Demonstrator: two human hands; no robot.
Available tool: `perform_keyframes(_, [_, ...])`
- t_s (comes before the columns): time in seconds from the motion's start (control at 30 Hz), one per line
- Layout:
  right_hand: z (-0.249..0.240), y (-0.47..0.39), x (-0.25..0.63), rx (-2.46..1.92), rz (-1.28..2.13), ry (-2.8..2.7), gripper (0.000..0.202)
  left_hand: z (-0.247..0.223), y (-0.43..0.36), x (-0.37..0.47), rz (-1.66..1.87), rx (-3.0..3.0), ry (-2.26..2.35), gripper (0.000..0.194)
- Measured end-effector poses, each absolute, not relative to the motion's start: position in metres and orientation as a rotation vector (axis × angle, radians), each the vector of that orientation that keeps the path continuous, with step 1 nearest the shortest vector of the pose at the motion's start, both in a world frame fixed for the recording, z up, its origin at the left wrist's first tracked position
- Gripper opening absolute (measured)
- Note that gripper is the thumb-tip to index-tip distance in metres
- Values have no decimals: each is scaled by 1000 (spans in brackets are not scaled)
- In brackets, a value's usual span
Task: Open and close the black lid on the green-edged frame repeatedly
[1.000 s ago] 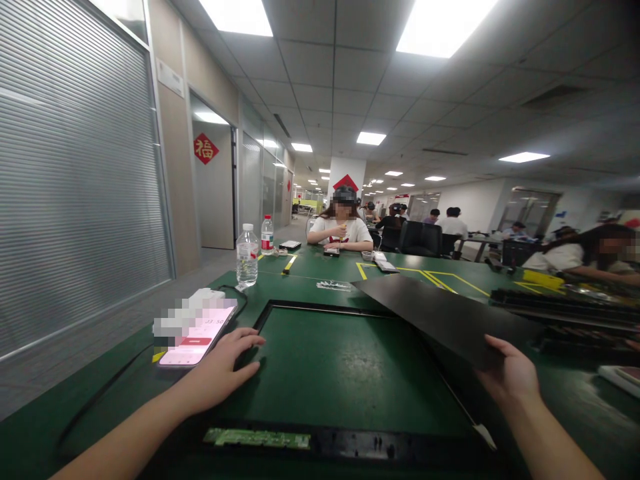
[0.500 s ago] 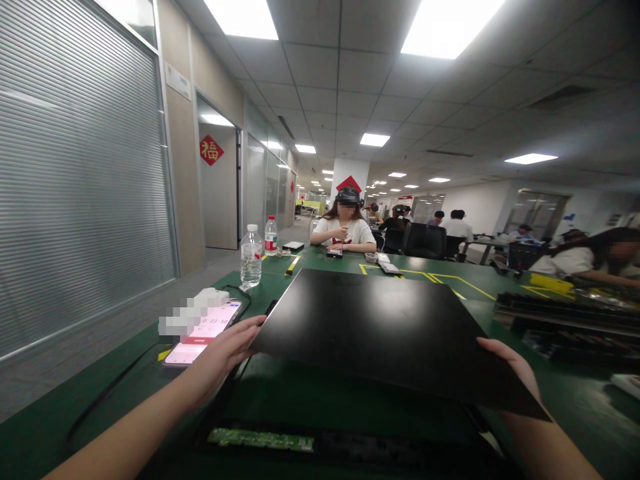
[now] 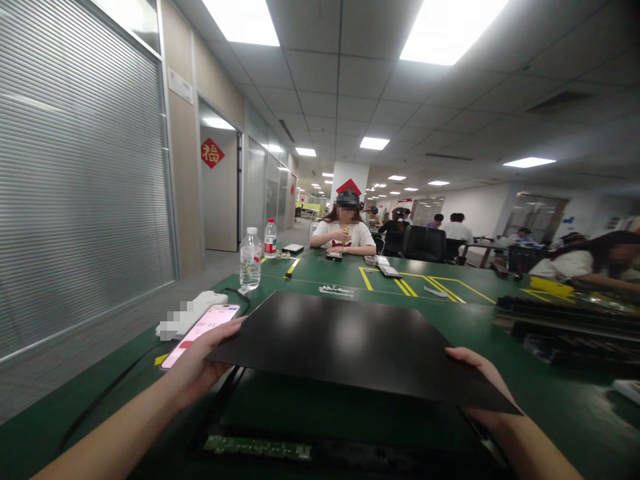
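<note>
A thin, glossy black rectangular panel (image 3: pixel 345 347) is held up by its two side edges, tilted over the table and reflecting the ceiling lights. My left hand (image 3: pixel 203 360) grips its left edge, and the fingers are partly hidden behind the sheet. At the right edge, my right hand (image 3: pixel 475 367) has its thumb on top with the other fingers underneath, out of sight. Below the panel lies a black frame (image 3: pixel 227 393), partly covered by it. Along the frame's near side runs a narrow green circuit board (image 3: pixel 257 448).
Left of the panel a phone (image 3: pixel 200 337) lies beside a white object and cable. A clear water bottle (image 3: pixel 250 260) and a red-capped bottle (image 3: pixel 270 239) stand farther back. Dark stacked parts (image 3: pixel 550 320) lie at right. A person (image 3: pixel 345 230) works across the green table (image 3: pixel 300 277).
Both hands have moved the panel left, lower and closer to me. White strips on the table beyond it have come into view.
</note>
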State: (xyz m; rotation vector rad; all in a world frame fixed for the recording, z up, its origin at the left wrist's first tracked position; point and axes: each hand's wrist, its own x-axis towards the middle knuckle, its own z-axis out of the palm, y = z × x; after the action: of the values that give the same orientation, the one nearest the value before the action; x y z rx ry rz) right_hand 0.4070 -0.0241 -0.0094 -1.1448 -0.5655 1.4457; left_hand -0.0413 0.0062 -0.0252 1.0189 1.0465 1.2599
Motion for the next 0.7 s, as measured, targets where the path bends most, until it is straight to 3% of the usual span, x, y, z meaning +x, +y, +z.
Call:
perform_keyframes(0.13, [-7, -26, 402, -1122, 1627, -547, 16, -24, 7, -45, 1363, 1058, 1071, 31])
perform_keyframes(0.4, [-13, -23, 410, -1221, 1698, -623, 19, -18, 1, -29, 1407, 1173, 1098, 46])
perform_keyframes(0.6, [-16, -19, 415, -1242, 1504, -789, 10, -17, -2, -27, 1412, 1200, 1046, 42])
perform_keyframes(0.7, [-17, -15, 417, -1312, 1417, -819, 17, -15, -3, -27, 1430, 1184, 1035, 42])
